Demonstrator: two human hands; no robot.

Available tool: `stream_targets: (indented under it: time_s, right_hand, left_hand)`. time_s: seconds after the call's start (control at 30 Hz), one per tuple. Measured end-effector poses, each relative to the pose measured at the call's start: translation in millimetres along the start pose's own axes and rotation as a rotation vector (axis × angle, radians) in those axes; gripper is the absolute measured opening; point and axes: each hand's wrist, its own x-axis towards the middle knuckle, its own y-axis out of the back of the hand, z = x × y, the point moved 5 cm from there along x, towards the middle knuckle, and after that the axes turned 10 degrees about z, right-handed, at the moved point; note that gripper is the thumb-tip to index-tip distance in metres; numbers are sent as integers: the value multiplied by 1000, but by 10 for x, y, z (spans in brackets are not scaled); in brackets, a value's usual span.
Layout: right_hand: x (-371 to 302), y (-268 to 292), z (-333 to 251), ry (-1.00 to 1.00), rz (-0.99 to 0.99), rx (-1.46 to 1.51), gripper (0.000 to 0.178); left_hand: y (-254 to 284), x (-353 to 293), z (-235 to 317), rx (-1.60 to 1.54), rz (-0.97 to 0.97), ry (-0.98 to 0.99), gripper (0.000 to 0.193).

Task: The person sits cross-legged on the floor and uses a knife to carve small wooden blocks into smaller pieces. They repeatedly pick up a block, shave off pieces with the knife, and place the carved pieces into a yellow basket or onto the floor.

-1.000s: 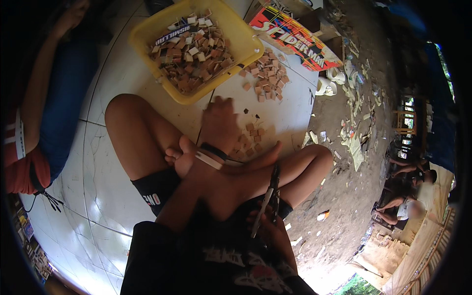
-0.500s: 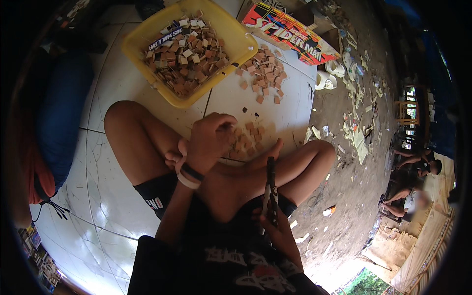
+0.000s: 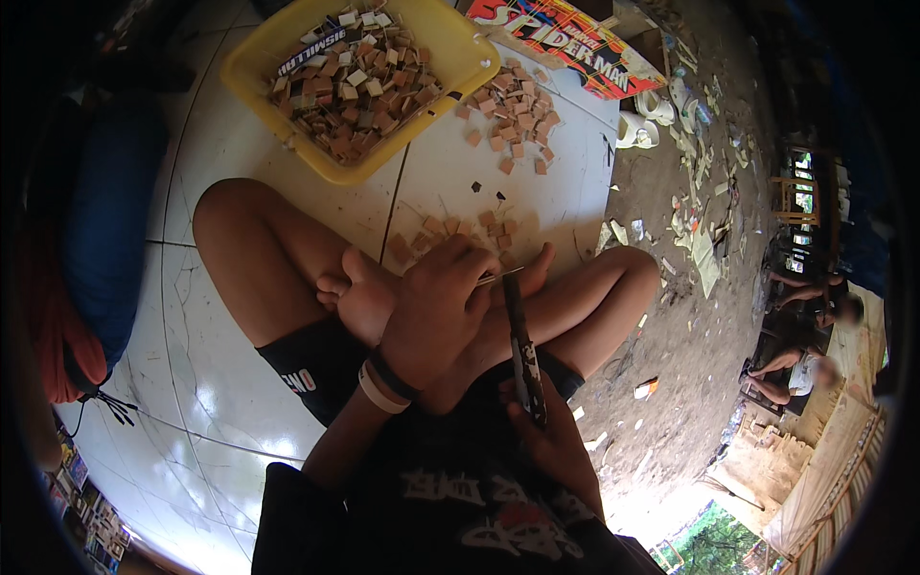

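One thin, pale-edged piece (image 3: pixel 488 280) is being pinched by the left hand (image 3: pixel 443 297) at the tip of the long, dark tool (image 3: pixel 518 331) the right hand (image 3: pixel 551 436) is gripping. I am judging the work partway: small brown square tiles (image 3: pixel 364 115) are filling a yellow plastic basin (image 3: pixel 350 175), others lying in near (image 3: pixel 495 229) and far clusters (image 3: pixel 525 122); which are finished, I cannot tell.

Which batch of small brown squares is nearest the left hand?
The small scatter just beyond the left hand; the larger loose heap and the batch inside the yellow basin both lie farther off.
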Motion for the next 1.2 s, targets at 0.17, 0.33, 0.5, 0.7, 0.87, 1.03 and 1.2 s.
stream_targets:
  time_s: [0.17,0.33,0.5,0.7,0.87,1.03,1.2]
  right_hand:
    - [-7,-10,-4,14,-10,10,42]
    - [0,-13,-23,18,-10,17,41]
    - [-3,-10,-28,24,-4,-4,40]
    - [-11,-25,-19,36,24,-16,40]
    - [-15,-14,-54,34,7,-15,47]
    - [-73,-86,2,-292,-267,572,61]
    - [-72,-164,-24,-231,-346,745,63]
  left_hand:
    - [9,-1,4,-8,23,-8,17]
    - [19,30,-37,-51,-14,27,21]
    - [20,21,-41,-72,1,27,20]
    - [-8,14,-40,-47,-13,20,20]
    - [-11,2,-62,-79,-14,17,23]
    - [-162,-39,-219,-702,27,264,23]
    - [-326,-216,-277,-921,207,346,25]
